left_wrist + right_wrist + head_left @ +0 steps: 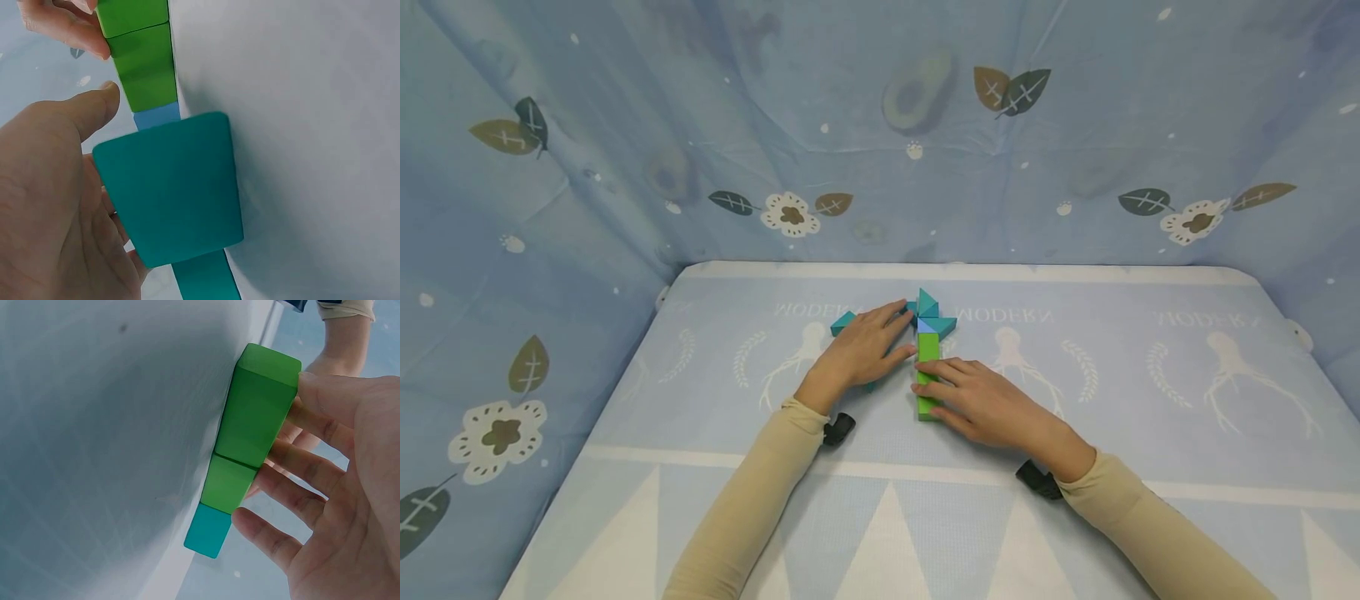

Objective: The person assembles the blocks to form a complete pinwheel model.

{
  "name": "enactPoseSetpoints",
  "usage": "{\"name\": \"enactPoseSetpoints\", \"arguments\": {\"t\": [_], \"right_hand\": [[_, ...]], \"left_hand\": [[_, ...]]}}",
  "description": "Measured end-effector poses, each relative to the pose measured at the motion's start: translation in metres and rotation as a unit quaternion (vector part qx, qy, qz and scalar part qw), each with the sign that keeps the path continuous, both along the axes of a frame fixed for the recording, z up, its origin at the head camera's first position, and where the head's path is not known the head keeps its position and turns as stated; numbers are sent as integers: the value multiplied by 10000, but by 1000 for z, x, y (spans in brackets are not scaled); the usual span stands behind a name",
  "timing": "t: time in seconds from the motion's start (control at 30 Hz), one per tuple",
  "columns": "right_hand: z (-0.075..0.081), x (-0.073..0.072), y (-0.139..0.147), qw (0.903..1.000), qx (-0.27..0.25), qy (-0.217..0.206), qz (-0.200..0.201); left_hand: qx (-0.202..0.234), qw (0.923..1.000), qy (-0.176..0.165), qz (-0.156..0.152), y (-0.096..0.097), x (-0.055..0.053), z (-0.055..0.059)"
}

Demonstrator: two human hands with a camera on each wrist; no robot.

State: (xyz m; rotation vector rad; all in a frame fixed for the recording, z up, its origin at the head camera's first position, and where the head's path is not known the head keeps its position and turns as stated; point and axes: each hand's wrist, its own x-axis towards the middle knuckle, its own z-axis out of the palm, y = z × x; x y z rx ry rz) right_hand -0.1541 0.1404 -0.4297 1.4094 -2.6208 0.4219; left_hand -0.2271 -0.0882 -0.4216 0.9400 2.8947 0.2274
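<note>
A row of two bright green blocks [928, 347] lies on the pale blue table covering [1112, 333], set end to end with a fine seam between them, their faces smooth and matte and their edges softly rounded. At the row's far end sits a blue triangular block [927, 326], and around it cluster teal wedge-shaped blocks: one pointed wedge [928, 305] beyond it and another slanting wedge [942, 325] on its right.

The right hand [981, 400] lays its fingers loosely over the green blocks, spread and nearly straight, its thumb touching the near end. The left hand [865, 346] reaches in with fingers extended toward the teal cluster. In the left wrist view its thumb stands away from a broad teal face [172, 187], behind which its other fingertips are partly hidden. One more teal block [842, 322] shows past the left hand, on its outer side.

Beige sleeves [760, 500] cover both forearms, and small black devices [839, 429] show under the wrists. The covering is printed with white antlered heads, leafy sprigs, lettering and large triangles. Behind it hangs a creased blue curtain [850, 83] patterned with flowers, leaves and avocados.
</note>
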Motion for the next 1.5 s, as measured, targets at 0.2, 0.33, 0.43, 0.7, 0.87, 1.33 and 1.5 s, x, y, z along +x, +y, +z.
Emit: {"name": "enactPoseSetpoints", "arguments": {"t": [0.2, 0.33, 0.43, 0.7, 0.87, 1.33, 1.5], "right_hand": [[0, 0, 0, 10000, 48, -50, -14], [1, 1, 0, 9999, 73, -82, -22], [1, 1, 0, 9999, 86, -55, -38], [1, 1, 0, 9998, 156, -10, -84], [1, 1, 0, 9998, 188, 11, -95], [1, 0, 0, 9998, 171, -18, -111], [2, 1, 0, 9996, 226, -87, -126]], "left_hand": [[-16, 10000, -44, 39, 0, 1, -1], [2, 10000, -55, 43, 0, 1, -1], [7, 10000, -56, 46, 0, 1, -1], [7, 9999, -113, 87, 1, 0, -1], [-47, 9998, -137, 102, 3, 0, 0], [-198, 9997, -91, 88, 4, 0, 0], [-200, 9997, -107, 106, 4, 1, 0]]}}
